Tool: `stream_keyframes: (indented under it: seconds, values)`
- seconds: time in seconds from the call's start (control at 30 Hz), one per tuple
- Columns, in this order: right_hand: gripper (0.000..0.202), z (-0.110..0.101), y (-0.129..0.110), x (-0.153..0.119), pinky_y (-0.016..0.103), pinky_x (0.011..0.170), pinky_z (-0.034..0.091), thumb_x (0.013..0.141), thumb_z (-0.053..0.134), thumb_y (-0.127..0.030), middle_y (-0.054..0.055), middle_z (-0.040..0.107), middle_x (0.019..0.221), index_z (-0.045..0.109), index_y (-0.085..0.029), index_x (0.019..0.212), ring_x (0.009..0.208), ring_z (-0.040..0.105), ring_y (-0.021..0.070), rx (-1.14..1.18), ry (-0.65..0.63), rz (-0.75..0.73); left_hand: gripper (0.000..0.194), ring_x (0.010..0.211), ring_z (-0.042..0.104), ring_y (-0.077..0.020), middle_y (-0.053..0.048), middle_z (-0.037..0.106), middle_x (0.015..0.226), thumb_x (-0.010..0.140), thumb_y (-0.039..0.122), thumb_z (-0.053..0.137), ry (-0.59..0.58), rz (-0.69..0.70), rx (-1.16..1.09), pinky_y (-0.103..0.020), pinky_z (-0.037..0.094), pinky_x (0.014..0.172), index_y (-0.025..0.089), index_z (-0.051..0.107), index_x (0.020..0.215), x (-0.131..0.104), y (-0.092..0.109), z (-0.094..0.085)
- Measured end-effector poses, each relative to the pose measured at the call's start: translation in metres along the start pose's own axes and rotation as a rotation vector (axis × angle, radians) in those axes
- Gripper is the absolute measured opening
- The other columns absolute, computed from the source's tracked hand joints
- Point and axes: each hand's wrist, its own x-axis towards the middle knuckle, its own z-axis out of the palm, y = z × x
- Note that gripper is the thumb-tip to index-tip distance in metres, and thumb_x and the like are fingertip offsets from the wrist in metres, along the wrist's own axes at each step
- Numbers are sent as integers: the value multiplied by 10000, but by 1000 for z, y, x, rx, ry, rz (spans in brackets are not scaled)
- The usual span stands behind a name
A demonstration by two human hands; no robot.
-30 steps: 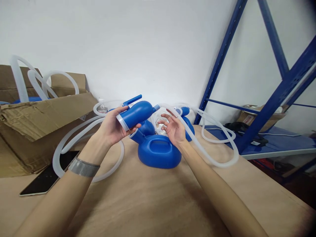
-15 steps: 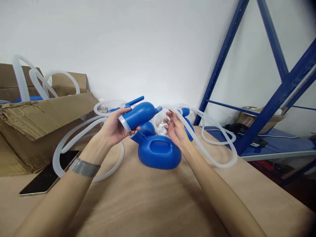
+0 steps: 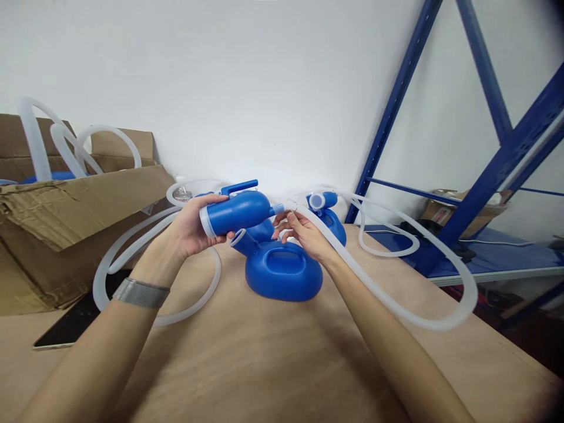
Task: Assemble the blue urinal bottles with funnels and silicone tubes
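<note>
— White wall (image 3: pixel 264 88) behind, blue rack (image 3: pixel 392 106) beyond the right edge. And across the desk (image 3: pixel 273 364), from the head view?

— To the left, cardboard box (image 3: pixel 88 217) with hoops of pale tubing (image 3: pixel 35 141) rising out of it; dark tablet (image 3: pixel 68 320) just in front of the box. Mid-desk, blue jug (image 3: pixel 284 276), mouth bare and facing up-left. Toward the back edge, second jug (image 3: pixel 332 228) beside a white-rimmed cup (image 3: pixel 324 201).

— Left hand (image 3: pixel 191 226)?

— Wrapped around the blue bottle (image 3: pixel 240 211), fingers gripping near the white collar (image 3: pixel 206 222). Held off the desk, almost level, handle (image 3: pixel 240 187) uppermost, nozzle (image 3: pixel 277 209) toward the right edge.

— Right hand (image 3: pixel 304 232)?

— Close by the nozzle tip, fingers curled at the near end of the clear tube (image 3: pixel 434 324), with a long loop out toward the right edge. Pinching or merely steadying: cannot tell.

— How far along, then?

— Nozzle and tube end together, by the look of it. Seated or only meeting: hidden by the fingers. Still left, seemingly: a sure joint there, and the mid-desk mouth, not yet fitted with anything.
</note>
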Motion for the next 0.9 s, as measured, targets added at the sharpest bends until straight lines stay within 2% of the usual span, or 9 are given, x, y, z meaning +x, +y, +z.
stream_keyframes:
  seconds: [0.33, 0.47, 0.6, 0.77, 0.9]
  values:
    - [512, 9, 3, 1, 234, 538, 501, 812, 758, -690, -27, 612, 697, 611, -200, 783, 567, 611, 107, 122, -15, 56, 375, 646, 730, -300, -154, 711, 897, 799, 272, 725, -13, 2, 73, -290, 547, 374, 186, 571, 1130, 3, -1, -2]
    - [518, 14, 4, 1, 221, 510, 480, 795, 782, -678, -27, 615, 681, 589, -198, 777, 564, 620, 110, 165, -36, 73, 406, 579, 718, -287, -144, 715, 865, 791, 295, 742, -39, 29, 133, -284, 528, 352, 186, 575, 1145, 4, -1, -4]
    - [507, 17, 1, 0, 220, 501, 474, 788, 799, -658, -26, 629, 675, 590, -196, 777, 553, 617, 110, 169, -38, 108, 426, 611, 738, -304, -133, 714, 840, 792, 285, 742, -41, 54, 151, -287, 535, 361, 189, 573, 1171, 5, -2, -4]
    - [484, 15, -9, -2, 223, 524, 485, 805, 793, -640, -22, 633, 681, 613, -192, 776, 558, 599, 101, 124, -48, 183, 463, 500, 696, -279, -153, 717, 822, 789, 289, 734, -40, 61, 181, -271, 480, 326, 159, 570, 1201, 0, 1, -3]
    - [480, 15, -11, -3, 217, 549, 496, 795, 811, -625, -22, 638, 683, 615, -186, 798, 569, 600, 94, 134, -58, 213, 492, 499, 692, -270, -169, 728, 854, 783, 284, 736, -26, 83, 194, -277, 495, 336, 153, 584, 1233, -3, 2, -3]
